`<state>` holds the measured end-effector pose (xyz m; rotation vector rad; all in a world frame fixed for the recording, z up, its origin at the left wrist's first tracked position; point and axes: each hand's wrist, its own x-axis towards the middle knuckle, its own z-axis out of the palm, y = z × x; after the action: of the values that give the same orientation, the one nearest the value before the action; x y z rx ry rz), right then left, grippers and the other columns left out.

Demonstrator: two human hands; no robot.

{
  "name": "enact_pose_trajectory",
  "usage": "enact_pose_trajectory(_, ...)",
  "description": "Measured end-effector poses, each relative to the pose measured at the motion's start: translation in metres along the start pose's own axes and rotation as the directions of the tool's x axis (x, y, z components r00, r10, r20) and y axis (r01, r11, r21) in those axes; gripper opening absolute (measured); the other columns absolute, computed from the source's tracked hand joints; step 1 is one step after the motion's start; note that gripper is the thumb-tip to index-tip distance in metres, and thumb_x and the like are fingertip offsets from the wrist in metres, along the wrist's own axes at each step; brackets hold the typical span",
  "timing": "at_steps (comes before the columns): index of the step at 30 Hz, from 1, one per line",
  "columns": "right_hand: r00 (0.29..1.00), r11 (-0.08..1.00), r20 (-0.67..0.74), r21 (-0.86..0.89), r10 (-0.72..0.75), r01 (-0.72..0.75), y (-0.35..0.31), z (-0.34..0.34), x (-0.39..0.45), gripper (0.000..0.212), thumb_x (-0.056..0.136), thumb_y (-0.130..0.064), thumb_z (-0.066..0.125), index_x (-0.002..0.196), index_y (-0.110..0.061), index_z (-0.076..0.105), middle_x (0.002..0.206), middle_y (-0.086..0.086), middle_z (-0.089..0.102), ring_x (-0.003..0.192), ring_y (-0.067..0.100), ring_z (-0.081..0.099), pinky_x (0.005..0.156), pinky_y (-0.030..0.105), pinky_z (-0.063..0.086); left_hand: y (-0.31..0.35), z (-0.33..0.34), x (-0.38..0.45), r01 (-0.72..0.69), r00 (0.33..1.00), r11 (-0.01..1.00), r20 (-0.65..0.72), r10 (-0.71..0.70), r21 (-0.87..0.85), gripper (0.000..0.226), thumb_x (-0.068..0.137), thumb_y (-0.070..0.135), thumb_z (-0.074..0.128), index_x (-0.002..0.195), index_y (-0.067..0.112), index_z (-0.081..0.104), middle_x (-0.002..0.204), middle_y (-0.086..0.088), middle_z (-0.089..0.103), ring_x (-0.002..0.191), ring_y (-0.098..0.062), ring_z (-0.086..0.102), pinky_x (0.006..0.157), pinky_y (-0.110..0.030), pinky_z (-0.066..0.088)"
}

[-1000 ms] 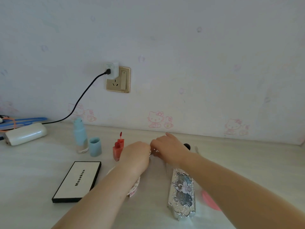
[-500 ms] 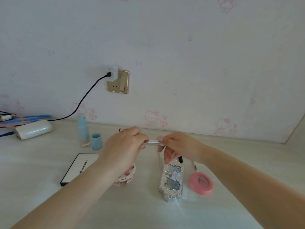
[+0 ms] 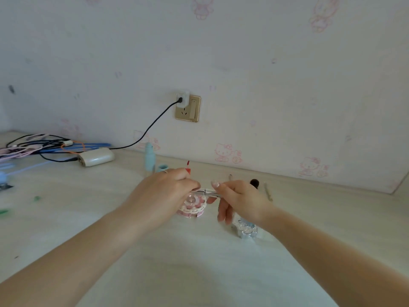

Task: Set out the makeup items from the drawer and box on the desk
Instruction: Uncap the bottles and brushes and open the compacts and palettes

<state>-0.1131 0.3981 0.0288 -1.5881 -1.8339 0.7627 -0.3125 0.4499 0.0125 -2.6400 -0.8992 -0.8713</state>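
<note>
Hands meet above the worktop [image 3: 199,262]. I note the left hand [image 3: 163,191] and right hand [image 3: 241,201] each pinching one end of a slim silver tube [image 3: 208,192], held level, clear of the surface. Below it a pink round compact [image 3: 194,207] rests on the worktop; a silver ornate case [image 3: 246,230] lies under the right wrist. A white power bank [image 3: 96,157] lies far left.

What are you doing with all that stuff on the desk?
A person holds a thin silver makeup stick between both hands, the left hand on one end and the right hand on the other, above the desk. Under them sit a round pink compact and a silver case. Brushes lie behind.
</note>
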Motion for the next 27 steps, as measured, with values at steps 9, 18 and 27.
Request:
enact_pose_trajectory(9,0.992,0.99,-0.086,0.098,-0.098,0.106,-0.023,0.058,-0.006,0.027,0.082,-0.033,0.068,0.1,-0.041,0.049,0.081,-0.011,0.065,0.062,0.003,0.062,0.074,0.024,0.053,-0.016,-0.03,-0.052,0.016,1.0,0.997,0.014,-0.017,0.07,0.035,0.069,0.006,0.077,0.098,0.024,0.07,0.078,0.002,0.061,0.068,-0.025,0.063,0.048,-0.036,0.053)
enact_pose_trajectory(18,0.984,0.992,-0.138,0.04,-0.111,0.117,-0.026,0.098,-0.013,0.019,0.084,-0.022,0.068,0.075,-0.035,0.057,0.076,-0.004,0.061,0.064,0.0,0.051,0.062,0.015,0.04,-0.033,-0.04,-0.1,0.015,0.999,0.999,0.048,-0.017,0.045,0.033,0.083,0.032,0.039,0.088,0.024,0.071,0.072,0.007,0.064,0.06,-0.017,0.063,0.046,-0.021,0.047)
enact_pose_trajectory(27,0.99,0.997,-0.143,0.08,0.004,0.007,-0.009,0.128,-0.014,0.015,0.082,-0.024,0.07,0.083,-0.035,0.061,0.08,-0.014,0.062,0.068,-0.001,0.054,0.061,0.003,0.039,-0.06,-0.016,-0.129,0.188,0.964,0.98,0.201,-0.174,-0.056,0.049,0.087,0.043,0.025,0.105,0.024,0.067,0.097,0.005,0.067,0.091,-0.02,0.062,0.077,-0.032,0.05)
